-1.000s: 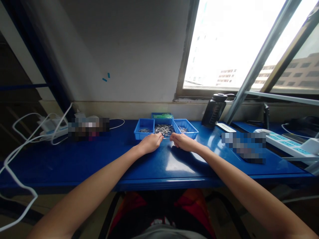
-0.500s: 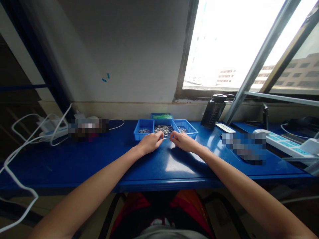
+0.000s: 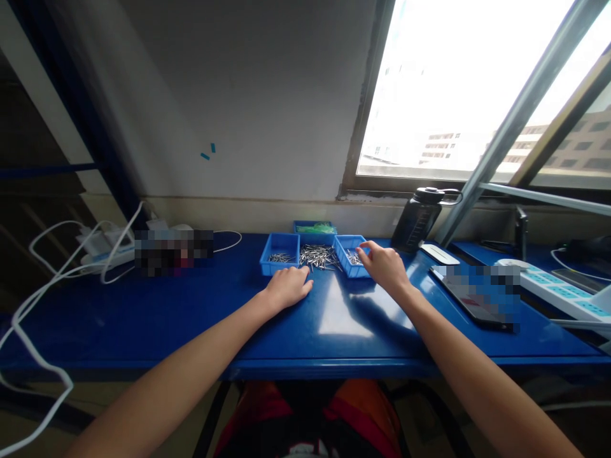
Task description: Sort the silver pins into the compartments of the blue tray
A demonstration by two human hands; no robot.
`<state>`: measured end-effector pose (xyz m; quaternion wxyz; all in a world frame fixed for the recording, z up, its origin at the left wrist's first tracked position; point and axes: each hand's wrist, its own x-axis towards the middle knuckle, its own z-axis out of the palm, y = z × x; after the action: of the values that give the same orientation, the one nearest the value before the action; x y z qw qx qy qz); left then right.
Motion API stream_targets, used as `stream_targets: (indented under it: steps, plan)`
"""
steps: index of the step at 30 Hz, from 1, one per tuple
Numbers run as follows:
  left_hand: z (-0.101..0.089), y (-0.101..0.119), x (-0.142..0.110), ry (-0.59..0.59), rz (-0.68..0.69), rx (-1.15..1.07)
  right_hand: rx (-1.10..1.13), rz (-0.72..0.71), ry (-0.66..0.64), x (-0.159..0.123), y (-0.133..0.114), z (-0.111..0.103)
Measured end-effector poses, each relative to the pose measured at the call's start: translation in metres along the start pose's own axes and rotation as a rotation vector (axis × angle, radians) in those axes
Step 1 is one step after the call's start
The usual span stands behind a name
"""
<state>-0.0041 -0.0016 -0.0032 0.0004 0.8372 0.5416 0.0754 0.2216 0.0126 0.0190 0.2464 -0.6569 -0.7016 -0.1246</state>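
Observation:
My left hand [image 3: 287, 287] rests low over the table at the front right corner of the left blue bin [image 3: 279, 270]. Its fingers are stretched out, thumb apart, and I see nothing in them. My right hand [image 3: 386, 266] is over the right side of the right blue bin [image 3: 352, 270], thumb and forefinger slightly apart. Any small piece at its fingertips is too small to make out. Slim silver metal pieces [image 3: 319, 256] lie heaped between these bins, and both bins hold some too. Behind the heap, a blue bin [image 3: 300, 226] contains green strips [image 3: 317, 228].
A black water bottle [image 3: 416, 222] stands at the right below the window. Near it lie a white flat device [image 3: 440, 254] and a dark phone-like slab [image 3: 470, 299]. A white power strip [image 3: 558, 286] is farther right. White cables [image 3: 42, 280] run along the left side.
My right hand has moved right, from near my left hand to over the right bin. My left hand has lowered slightly and its fingers have opened. The view has shifted slightly.

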Motion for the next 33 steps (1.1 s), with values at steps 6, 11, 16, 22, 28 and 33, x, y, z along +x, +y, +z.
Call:
stream_targets:
  steps: [6,11,16,22,28,33]
  plan:
    - [-0.001,0.003,-0.001,-0.05,-0.022,-0.021,-0.023,-0.337,-0.301,-0.022,-0.035,0.019]
    - [0.0,0.003,-0.002,-0.063,-0.031,-0.027,-0.088,-0.231,-0.415,-0.026,-0.048,0.033]
    - [0.002,0.0,-0.001,-0.061,-0.014,-0.018,-0.089,-0.168,-0.488,-0.021,-0.049,0.035]
    - [0.003,-0.002,0.0,-0.03,0.015,-0.084,0.001,-0.372,-0.521,-0.021,-0.039,0.03]
    - [0.0,0.001,-0.001,-0.01,0.122,-0.167,0.07,-0.482,-0.491,-0.026,-0.039,0.022]
    - [0.0,0.0,0.0,0.01,0.139,-0.187,0.112,-0.467,-0.458,-0.025,-0.038,0.02]
